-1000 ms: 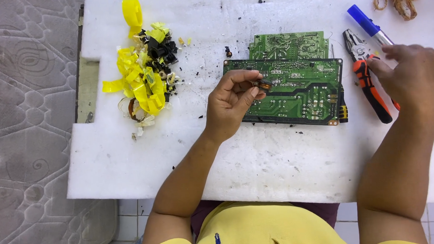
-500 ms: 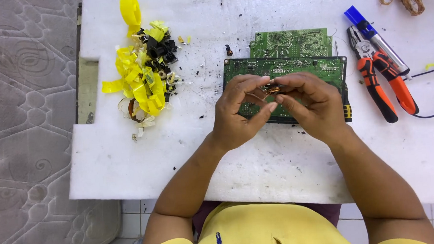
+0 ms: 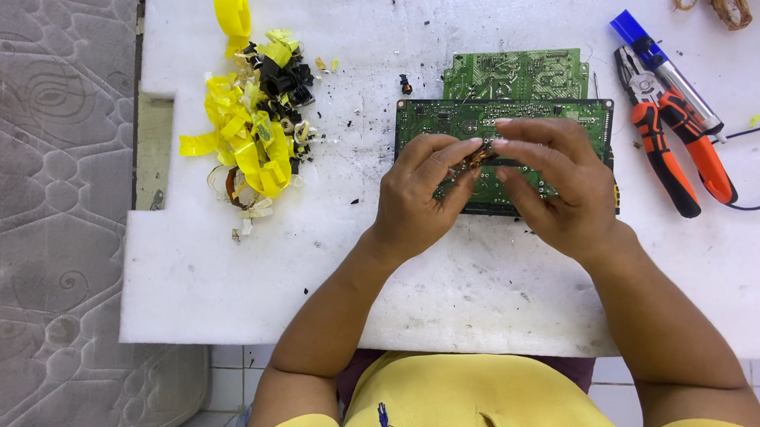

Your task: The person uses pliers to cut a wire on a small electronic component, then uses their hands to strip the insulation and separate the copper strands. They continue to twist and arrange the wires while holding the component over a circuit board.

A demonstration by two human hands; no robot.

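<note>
Both the left hand [image 3: 417, 190] and right hand [image 3: 558, 184] pinch a small copper-wound component [image 3: 478, 156] above the green circuit board [image 3: 512, 118], near the white foam slab's [image 3: 229, 288] far edge. It appears light and rigid, with delicate wire; grasp the core's sides.

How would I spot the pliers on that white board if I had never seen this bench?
Start at the white foam board and go to its right side, past the two green circuit boards the hands work over. The pliers lie there with handles pointing toward the person, beside a blue-capped pen. Their orange-and-black handles set them apart.
</note>
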